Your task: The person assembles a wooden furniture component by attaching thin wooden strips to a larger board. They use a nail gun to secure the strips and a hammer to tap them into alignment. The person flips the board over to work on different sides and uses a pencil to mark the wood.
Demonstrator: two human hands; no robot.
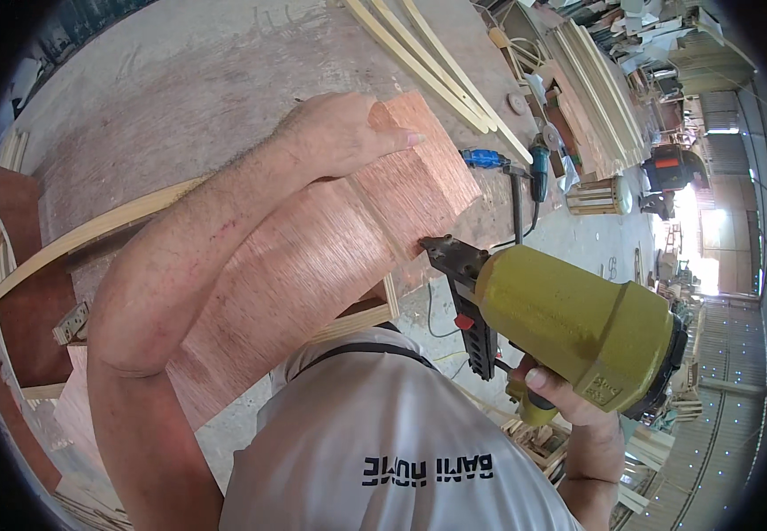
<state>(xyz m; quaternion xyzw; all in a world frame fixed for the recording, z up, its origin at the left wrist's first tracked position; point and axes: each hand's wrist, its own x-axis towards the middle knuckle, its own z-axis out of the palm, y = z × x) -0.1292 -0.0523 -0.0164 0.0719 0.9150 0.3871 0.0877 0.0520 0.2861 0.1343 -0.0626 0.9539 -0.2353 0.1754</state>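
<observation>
My left hand lies over the far edge of a thin reddish plywood sheet, its thumb on the top face and its other fingers mostly hidden. The sheet is bent over a pale wooden frame, and a seam line crosses it near the right end. In my right hand is a yellow-green pneumatic nail gun, gripped by its handle. The gun's dark nose points left at the sheet, at or very near its surface beside the seam; contact cannot be made out.
Pale wooden strips lie on the worn worktable at the far side. A teal power tool and a blue tool are at its right. A power socket sits at left. Stacked boards stand farther right.
</observation>
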